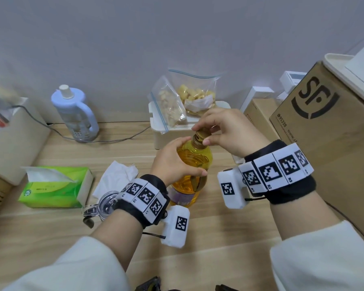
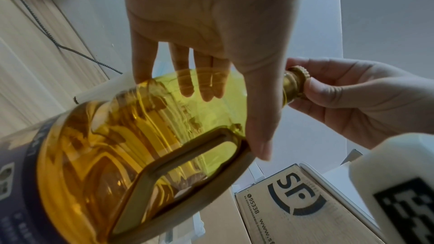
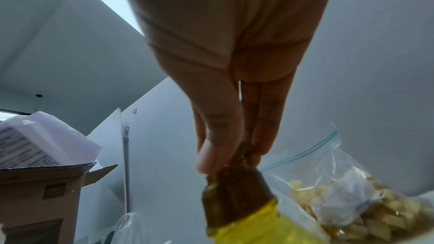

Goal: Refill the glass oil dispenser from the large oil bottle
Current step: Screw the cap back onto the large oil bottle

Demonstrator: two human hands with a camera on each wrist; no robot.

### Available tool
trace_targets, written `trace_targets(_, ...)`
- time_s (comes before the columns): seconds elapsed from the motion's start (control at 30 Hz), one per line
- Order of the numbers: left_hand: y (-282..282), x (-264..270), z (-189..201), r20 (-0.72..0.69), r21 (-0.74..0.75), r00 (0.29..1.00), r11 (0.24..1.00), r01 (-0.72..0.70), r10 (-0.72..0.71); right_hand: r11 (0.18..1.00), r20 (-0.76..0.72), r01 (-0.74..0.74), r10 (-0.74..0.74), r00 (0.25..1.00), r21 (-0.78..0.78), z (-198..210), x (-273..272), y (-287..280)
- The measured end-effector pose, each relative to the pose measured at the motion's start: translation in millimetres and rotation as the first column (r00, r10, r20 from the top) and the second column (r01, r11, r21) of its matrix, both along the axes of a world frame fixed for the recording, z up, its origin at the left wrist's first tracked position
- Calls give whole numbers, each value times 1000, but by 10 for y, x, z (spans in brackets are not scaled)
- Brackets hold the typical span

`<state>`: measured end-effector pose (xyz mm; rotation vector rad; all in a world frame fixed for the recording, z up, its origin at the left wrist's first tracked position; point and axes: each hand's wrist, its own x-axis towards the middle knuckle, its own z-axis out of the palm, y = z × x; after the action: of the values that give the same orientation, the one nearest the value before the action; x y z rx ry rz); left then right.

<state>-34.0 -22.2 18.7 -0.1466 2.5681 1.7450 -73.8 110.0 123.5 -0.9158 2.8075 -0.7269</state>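
Just below the right hand, whose fingertips pinch the gold screw cap to turn it, the left hand clasps the oil bottle shoulder steady (glass dispenser waits beside its wrist).

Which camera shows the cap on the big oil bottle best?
The left wrist view: the ribbed gold cap shows side-on, pinched by the right hand. In the head view fingers mostly cover it; the right wrist view shows it dark and blurred.
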Motion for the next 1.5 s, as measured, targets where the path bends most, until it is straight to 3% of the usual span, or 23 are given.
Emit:
trace_targets(0.3, -9, 5, 1, -20, -44, 1000, 999, 15, -16, 982, -44, 63, -56, 997, 178, -9, 27, -80)
trace_targets(0.53, -21, -5, -8, -32, -60, 999, 997, 39, -41, 895, -264, 256, -164, 950, 365, -24, 80, -212)
trace_targets(0.67, -25, 1, 14, -29, -57, 999, 998, 39, -41, 892, -147, 98, -36, 989, 442, 37, 134, -165)
trace_targets(0.77, -11, -6, 9, -31, -51, 999, 998, 42, -44, 895, -156, 71, -2, 988, 441, 19, 153, -171)
trace_targets(1.0, -10, -7, -48, -34, -42, 999, 998, 41, -42, 861, -289, 260, -139, 947, 437, 22, 203, -259)
trace_targets(1.1, -22, -4, -20, -37, -53, 998, 998, 39, -41, 869, -181, 167, -92, 979, 466, 44, 193, -221)
trace_targets(1.2, -15, -2, -19, -44, -54, 998, 998, 35, -37, 864, -215, 117, -11, 977, 490, 23, 206, -189)
trace_targets(1.37, -10, 1, -67, -31, -53, 999, 998, 32, -34, 791, -353, 298, -111, 929, 535, -64, 251, -225)
trace_targets(1.43, -18, -4, -55, -39, -60, 999, 998, 36, -38, 824, -319, 265, -109, 941, 501, -39, 250, -179)
trace_targets(1.5, -28, -7, -33, -37, -53, 999, 998, 33, -35, 893, -175, 148, -80, 981, 424, 8, 249, -131)
